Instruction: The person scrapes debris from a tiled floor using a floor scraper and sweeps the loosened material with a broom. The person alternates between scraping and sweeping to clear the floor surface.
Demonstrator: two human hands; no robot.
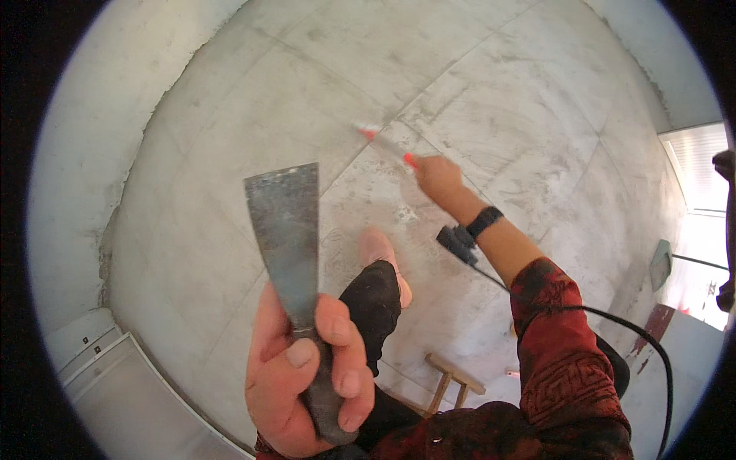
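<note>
My left hand (310, 368), close to the camera, grips a putty knife (290, 241) by its dark handle. The steel blade points up, and its surface looks worn and smudged. Farther out, my right hand (440, 178) holds a slim tool with red parts (391, 146). Its far end, red and whitish, reaches over the floor near a tile joint; motion blur hides its exact kind and whether it touches. Beneath both hands spreads a pale, dusty tiled floor (190, 190) with smears and grey marks.
My pink shoe (379, 250) rests on the floor. A wooden stool (454, 376) stands close behind. A black cable (638, 330) runs along my right arm from a wrist device (457, 244). Walls (86, 144) flank the floor; a framed panel (155, 408) is lower left, a grey-green dustpan (661, 267) right.
</note>
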